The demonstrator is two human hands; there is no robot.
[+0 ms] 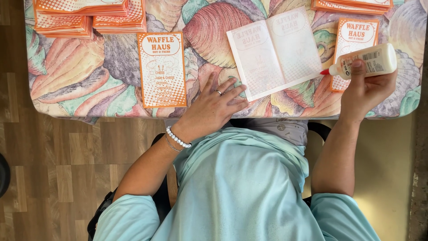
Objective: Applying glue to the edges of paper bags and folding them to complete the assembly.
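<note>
My right hand (365, 87) grips a white glue bottle (374, 61) lying sideways, its red tip (324, 72) touching the right edge of an unfolded pale paper sheet (274, 51). My left hand (214, 107) lies flat with fingers spread on the table's near edge, fingertips close to the sheet's lower left corner. It holds nothing and wears a ring and a pearl bracelet. An orange-and-white printed card (162, 69) lies left of that hand. Another such card (354, 38) sits partly under the bottle.
The table wears a cloth with a large shell pattern (89, 85). Stacks of orange cards stand at the far left (89, 15) and far right (352, 5). Wooden floor lies to the left, and I sit on a dark chair (158, 196).
</note>
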